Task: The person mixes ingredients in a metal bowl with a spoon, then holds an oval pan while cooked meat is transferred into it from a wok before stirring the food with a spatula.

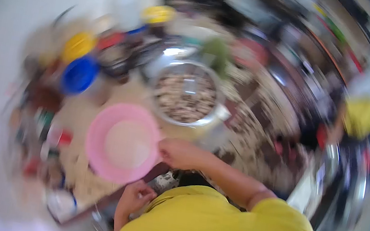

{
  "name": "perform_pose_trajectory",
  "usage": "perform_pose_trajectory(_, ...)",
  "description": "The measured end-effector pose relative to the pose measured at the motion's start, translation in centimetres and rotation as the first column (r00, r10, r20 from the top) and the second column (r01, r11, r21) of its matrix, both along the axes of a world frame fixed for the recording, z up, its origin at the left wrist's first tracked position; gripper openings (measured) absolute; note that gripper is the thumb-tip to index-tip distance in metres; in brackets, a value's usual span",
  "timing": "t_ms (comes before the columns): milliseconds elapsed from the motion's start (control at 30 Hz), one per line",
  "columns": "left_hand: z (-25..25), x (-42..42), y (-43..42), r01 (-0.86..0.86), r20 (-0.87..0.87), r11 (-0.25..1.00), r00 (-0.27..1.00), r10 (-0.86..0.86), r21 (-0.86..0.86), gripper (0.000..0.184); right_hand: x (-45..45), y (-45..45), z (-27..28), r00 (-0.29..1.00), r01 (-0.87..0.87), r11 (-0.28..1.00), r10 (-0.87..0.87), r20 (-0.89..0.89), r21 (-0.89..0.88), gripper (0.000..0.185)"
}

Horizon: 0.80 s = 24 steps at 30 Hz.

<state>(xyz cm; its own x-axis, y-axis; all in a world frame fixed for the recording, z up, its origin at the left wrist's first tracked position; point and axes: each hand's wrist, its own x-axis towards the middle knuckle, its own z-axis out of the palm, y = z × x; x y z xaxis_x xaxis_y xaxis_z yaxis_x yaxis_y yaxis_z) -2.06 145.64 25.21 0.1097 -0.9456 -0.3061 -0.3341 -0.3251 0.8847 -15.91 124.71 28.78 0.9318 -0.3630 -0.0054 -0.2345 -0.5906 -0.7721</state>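
A pink basin (96,142) with a pale inside stands on the table before me. My right hand (181,153) is closed on its right rim, thumb and fingers at the edge. Just below the basin, close to my body, is my left hand (135,197), its fingers loosely bent and apart; I see nothing in it. Behind the basin sits a wide metal bowl (220,99) full of small brownish and pale pieces (185,96), too blurred to name. Motion blur softens the whole view.
A blue bowl (80,74), yellow container (79,46) and red-and-white cup (60,136) crowd the left side. A white container (61,205) stands at the table's near left corner. Dark, blurred clutter covers the floor right of the table. Another person in yellow (361,117) is at far right.
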Motion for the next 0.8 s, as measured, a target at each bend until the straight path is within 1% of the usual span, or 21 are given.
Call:
perform_pose_trajectory(33, 0.7, 0.1, -0.4, 0.078, -0.054, 0.997, 0.996, -0.076, 0.027, 0.014, -1.3, 1.1, 0.5, 0.995, 0.096, 0.995, -0.096, -0.003, 0.024, 0.008)
perform_pose_trajectory(67, 0.7, 0.3, -0.8, 0.162, -0.103, 0.983, 0.983, -0.152, 0.088, 0.015, -2.6, 2.2, 0.8, 0.983, 0.174, 0.984, -0.173, -0.057, 0.028, 0.008)
perform_pose_trajectory(100, 0.6, 0.4, -1.0, 0.214, -0.143, 0.964, 0.971, -0.193, 0.157, 0.016, -3.6, 3.2, 1.1, 0.970, 0.221, 0.974, -0.216, -0.108, 0.040, 0.007)
perform_pose_trajectory(133, 0.8, 0.4, -1.2, 0.236, -0.175, 0.943, 0.965, -0.198, 0.233, 0.018, -4.6, 4.2, 1.3, 0.962, 0.237, 0.970, -0.225, -0.155, 0.062, 0.007)
perform_pose_trajectory(233, 1.9, -0.2, -2.9, 0.402, -0.007, 0.896, 0.913, -0.408, 0.188, 0.022, -7.0, 6.7, 1.2, 0.947, 0.296, 0.954, -0.288, -0.144, 0.041, 0.007)
perform_pose_trajectory(333, 1.7, -1.8, -4.4, 0.502, -0.057, 0.853, 0.865, -0.499, 0.143, 0.021, -10.8, 7.5, 2.6, 0.918, 0.373, 0.926, -0.359, -0.169, 0.061, 0.010)
perform_pose_trajectory(367, 2.0, -3.0, -5.0, 0.523, -0.064, 0.843, 0.852, -0.520, 0.122, 0.022, -12.4, 7.4, 3.0, 0.906, 0.402, 0.913, -0.385, -0.178, 0.074, 0.011)
perform_pose_trajectory(433, 2.6, -5.8, -6.2, 0.559, -0.070, 0.825, 0.829, -0.555, 0.085, 0.023, -16.1, 6.1, 3.2, 0.866, 0.496, 0.868, -0.490, -0.102, 0.036, 0.012)
perform_pose_trajectory(467, 2.6, -7.3, -6.9, 0.596, -0.109, 0.798, 0.802, -0.587, 0.091, 0.023, -17.9, 5.2, 3.1, 0.842, 0.538, 0.843, -0.536, -0.060, 0.023, 0.012)
perform_pose_trajectory(533, 2.3, -10.5, -8.9, 0.660, -0.192, 0.746, 0.747, -0.637, 0.090, 0.025, -21.5, 2.8, 3.3, 0.782, 0.621, 0.784, -0.620, -0.060, -0.012, 0.012)
perform_pose_trajectory(567, 2.3, -12.4, -10.1, 0.657, -0.192, 0.745, 0.751, -0.632, 0.118, 0.024, -23.5, 1.4, 3.4, 0.753, 0.655, 0.755, -0.655, -0.062, -0.034, 0.012)
perform_pose_trajectory(600, 2.4, -14.5, -11.4, 0.652, -0.195, 0.745, 0.756, -0.625, 0.143, 0.024, -25.7, 0.0, 3.2, 0.743, 0.668, 0.741, -0.669, 0.009, -0.067, 0.011)
perform_pose_trajectory(633, 2.4, -16.8, -12.9, 0.646, -0.200, 0.744, 0.762, -0.616, 0.169, 0.024, -28.1, -1.8, 3.2, 0.723, 0.688, 0.717, -0.691, 0.012, -0.113, 0.011)
perform_pose_trajectory(700, 2.7, -21.8, -15.8, 0.612, -0.132, 0.774, 0.791, -0.597, 0.164, 0.017, -32.3, -4.5, 2.8, 0.669, 0.736, 0.657, -0.743, 0.030, -0.162, 0.011)
perform_pose_trajectory(733, 3.0, -24.0, -17.0, 0.594, -0.100, 0.786, 0.804, -0.586, 0.168, 0.014, -34.6, -5.3, 3.3, 0.615, 0.780, 0.609, -0.788, -0.005, -0.145, 0.011)
perform_pose_trajectory(767, 3.0, -25.9, -18.3, 0.625, -0.144, 0.768, 0.780, -0.608, 0.141, 0.014, -36.9, -6.3, 2.4, 0.572, 0.814, 0.565, -0.820, 0.017, -0.135, 0.011)
perform_pose_trajectory(800, 2.7, -27.9, -20.0, 0.650, -0.190, 0.752, 0.756, -0.627, 0.105, 0.015, -39.2, -7.0, 3.1, 0.541, 0.834, 0.538, -0.841, -0.019, -0.124, 0.012)
